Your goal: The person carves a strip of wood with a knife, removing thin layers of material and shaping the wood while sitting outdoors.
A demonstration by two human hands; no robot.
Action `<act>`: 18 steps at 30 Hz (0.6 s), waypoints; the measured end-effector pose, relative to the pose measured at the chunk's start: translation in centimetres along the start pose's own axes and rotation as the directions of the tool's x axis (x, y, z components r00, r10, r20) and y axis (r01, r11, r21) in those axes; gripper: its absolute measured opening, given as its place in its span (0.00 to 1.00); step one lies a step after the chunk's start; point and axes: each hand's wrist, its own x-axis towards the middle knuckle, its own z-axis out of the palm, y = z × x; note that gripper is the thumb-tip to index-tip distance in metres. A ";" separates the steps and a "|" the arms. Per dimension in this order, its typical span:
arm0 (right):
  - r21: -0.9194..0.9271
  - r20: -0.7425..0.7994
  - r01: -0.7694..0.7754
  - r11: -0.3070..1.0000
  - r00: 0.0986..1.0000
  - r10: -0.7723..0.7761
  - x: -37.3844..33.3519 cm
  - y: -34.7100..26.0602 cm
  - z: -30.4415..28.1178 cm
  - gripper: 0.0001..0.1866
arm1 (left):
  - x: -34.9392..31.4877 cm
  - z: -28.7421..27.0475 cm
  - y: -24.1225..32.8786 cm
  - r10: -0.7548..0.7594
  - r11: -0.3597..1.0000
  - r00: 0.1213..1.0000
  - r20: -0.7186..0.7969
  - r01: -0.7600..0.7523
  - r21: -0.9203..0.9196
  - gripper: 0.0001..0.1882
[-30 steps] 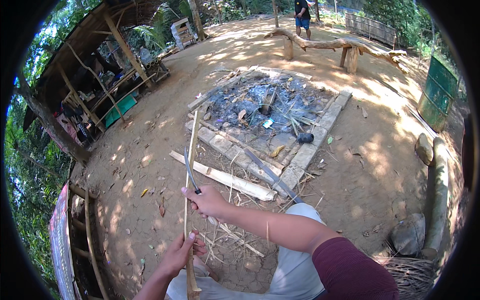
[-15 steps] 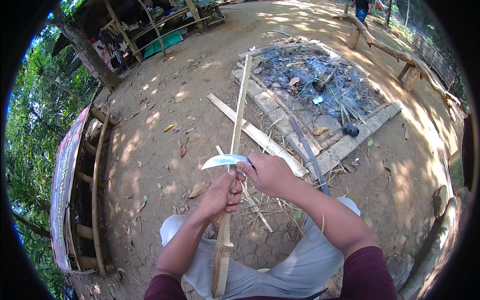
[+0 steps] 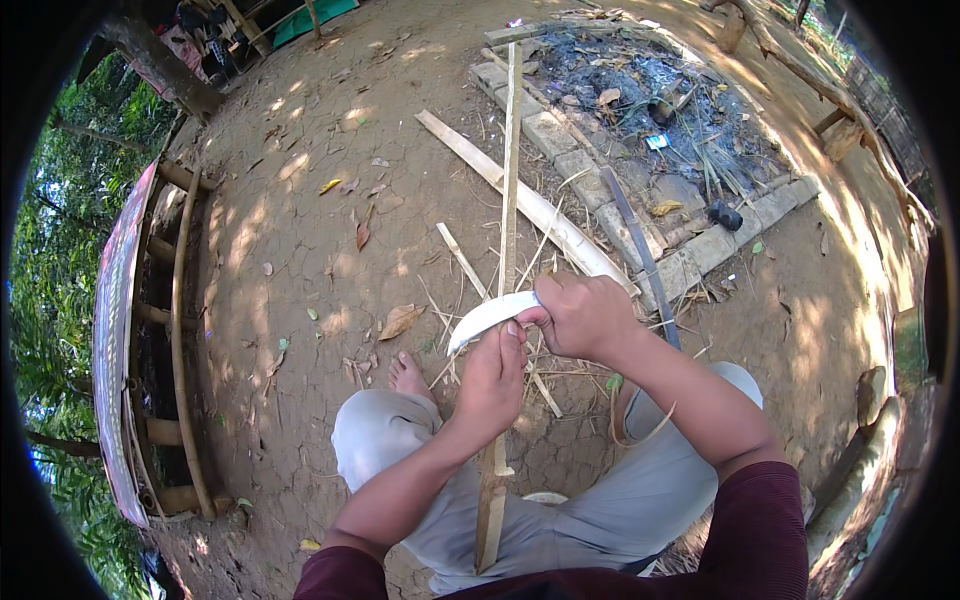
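A long split bamboo strip point(image 3: 510, 190) runs from between my thighs up and away from me, toward the fire pit's near left edge. My left hand point(image 3: 492, 380) is closed round it just below the blade. In my right hand point(image 3: 585, 315) is a knife with a curved, pale blade point(image 3: 490, 318) pointing left. The blade lies across the strip, close to my left fingers; its handle is hidden in my fist. Beyond my hands a wider split bamboo piece point(image 3: 540, 220) lies on the ground. Thin shavings and a short bamboo piece point(image 3: 462, 258) are scattered beneath.
A fire pit point(image 3: 640, 110) edged with blocks holds ash and charred bits. Against its near edge rests a long dark blade point(image 3: 640, 250). A low bamboo bench point(image 3: 180, 350) stands at the left, a wooden rail point(image 3: 780, 60) at the far right.
My hands, knife and strip sit further right in view, and the head view has tilted down slightly. My left foot now shows, and a long curled shaving hangs by my right knee.
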 end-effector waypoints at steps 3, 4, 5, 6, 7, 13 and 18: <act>-0.022 -0.029 -0.039 0.999 0.999 0.038 1.7 1.5 2.2 0.20 | 0.7 -1.2 -0.5 -0.134 0.991 0.991 0.014 0.134 0.017 0.15; 0.002 -0.035 -0.027 1.000 0.999 0.027 1.9 1.6 2.8 0.20 | 0.8 -1.6 -0.8 -0.141 0.989 0.990 0.017 0.140 0.053 0.14; -0.005 -0.040 -0.040 0.999 0.998 0.039 2.1 1.5 3.4 0.20 | 0.6 -2.1 -1.1 -0.140 0.990 0.990 0.025 0.139 0.027 0.14; -0.012 -0.045 -0.053 0.999 0.998 0.053 2.3 1.3 3.8 0.20 | 0.4 -2.6 -1.3 -0.138 0.990 0.990 0.033 0.138 0.000 0.14; -0.023 -0.052 -0.068 0.997 0.996 0.067 2.4 1.3 4.1 0.21 | 0.1 -2.9 -1.5 -0.133 0.990 0.990 0.044 0.135 -0.028 0.14; -0.103 -0.090 -0.105 0.989 0.991 0.096 2.6 3.1 5.6 0.22 | -0.9 -4.2 -2.1 -0.190 0.978 0.976 0.102 0.198 -0.073 0.14; -0.205 -0.120 -0.263 0.943 0.963 0.242 1.6 4.4 4.7 0.25 | -2.5 -4.5 -2.0 -0.193 0.975 0.962 0.192 0.210 -0.074 0.14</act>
